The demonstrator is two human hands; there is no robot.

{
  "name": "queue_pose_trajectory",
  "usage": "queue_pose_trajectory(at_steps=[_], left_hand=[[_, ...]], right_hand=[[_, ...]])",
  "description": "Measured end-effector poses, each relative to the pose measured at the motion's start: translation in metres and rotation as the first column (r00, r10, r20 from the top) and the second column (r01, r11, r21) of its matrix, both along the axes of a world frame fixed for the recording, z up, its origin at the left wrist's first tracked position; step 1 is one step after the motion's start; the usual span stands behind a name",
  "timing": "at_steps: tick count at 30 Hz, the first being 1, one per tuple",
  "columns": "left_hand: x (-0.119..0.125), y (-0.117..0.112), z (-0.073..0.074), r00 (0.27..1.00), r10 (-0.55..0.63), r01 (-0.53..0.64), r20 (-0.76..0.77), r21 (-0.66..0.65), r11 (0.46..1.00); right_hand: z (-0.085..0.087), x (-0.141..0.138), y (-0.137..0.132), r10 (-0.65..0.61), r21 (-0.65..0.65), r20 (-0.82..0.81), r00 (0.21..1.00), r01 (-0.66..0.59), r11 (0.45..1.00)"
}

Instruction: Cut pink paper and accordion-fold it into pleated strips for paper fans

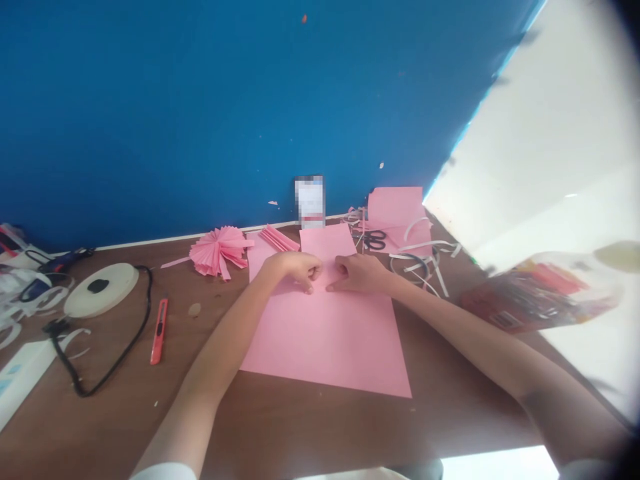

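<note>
Fingers on matte pink paper

The pink paper sheet is hidden where the left hand and right hand cover it. The blades of the scissors cannot be made out. The upright card at top centre is pixelated and unreadable. Contents of the clear plastic bag at right are blurred. The white box is cut off by the left edge.

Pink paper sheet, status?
Left hand, right hand on pink paper sheet, fingers close together. Black-handled scissors beyond it, not blocking.
</note>
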State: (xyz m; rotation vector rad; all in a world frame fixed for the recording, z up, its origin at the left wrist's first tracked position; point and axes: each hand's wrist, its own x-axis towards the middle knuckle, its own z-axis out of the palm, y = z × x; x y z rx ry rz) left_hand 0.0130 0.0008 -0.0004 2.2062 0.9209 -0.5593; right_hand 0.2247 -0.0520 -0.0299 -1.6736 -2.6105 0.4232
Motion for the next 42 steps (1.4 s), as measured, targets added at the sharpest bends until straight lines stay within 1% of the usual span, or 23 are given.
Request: queue_pose_trajectory(at_steps=[6,11,14,17,19,22,24,27,29,31,33,36,39,42], left_hand=[[0.007,-0.013,0.009,0.971,0.155,-0.129,-0.180,0.149,0.980],[0.004,-0.013,0.011,0.953,0.201,-0.163,-0.226,0.178,0.971],[0.005,-0.013,0.013,0.940,0.221,-0.176,-0.262,0.184,0.967],[0.006,-0.014,0.014,0.934,0.225,-0.176,-0.276,0.191,0.966],[0.005,-0.014,0.015,0.941,0.205,-0.161,-0.270,0.175,0.971],[0.004,-0.013,0.015,0.954,0.149,-0.127,-0.259,0.100,0.987],[0.003,-0.012,0.014,0.963,0.114,-0.104,-0.244,0.053,0.993],[0.005,-0.013,0.014,0.980,0.073,-0.066,-0.184,0.043,0.997],[0.005,-0.013,0.014,0.988,0.048,-0.042,-0.147,0.045,0.998],[0.005,-0.013,0.015,0.992,0.035,-0.031,-0.119,0.031,0.999],[0.005,-0.013,0.017,0.995,0.032,-0.031,-0.099,0.003,1.000],[0.003,-0.012,0.020,0.993,0.050,-0.056,-0.109,-0.052,0.997],[0.003,-0.012,0.022,0.989,0.075,-0.090,-0.130,-0.115,0.989],[0.000,-0.012,0.025,0.995,0.068,-0.079,-0.067,-0.167,0.983]], right_hand=[[-0.004,0.001,0.002,0.001,-0.003,-0.001,1.000,-0.001,1.000],[-0.002,0.002,0.002,0.015,-0.005,0.008,1.000,-0.015,1.000],[0.004,0.002,-0.002,0.097,0.022,0.058,0.994,-0.099,0.995],[0.012,0.000,-0.008,0.201,0.092,0.135,0.970,-0.214,0.973],[0.016,-0.002,-0.012,0.275,0.123,0.173,0.946,-0.298,0.947],[0.017,-0.005,-0.016,0.384,0.126,0.214,0.898,-0.415,0.901],[0.014,-0.007,-0.017,0.425,0.144,0.254,0.869,-0.469,0.872],[0.009,-0.008,-0.020,0.454,0.188,0.316,0.833,-0.524,0.831],[0.007,-0.008,-0.020,0.453,0.195,0.331,0.828,-0.530,0.825],[0.007,-0.008,-0.021,0.446,0.188,0.328,0.833,-0.520,0.833],[0.008,-0.007,-0.021,0.440,0.174,0.320,0.839,-0.509,0.843],[0.011,-0.007,-0.022,0.442,0.162,0.315,0.840,-0.506,0.847],[0.014,-0.008,-0.024,0.427,0.203,0.312,0.849,-0.499,0.843],[0.016,-0.010,-0.026,0.426,0.262,0.296,0.855,-0.501,0.825]])
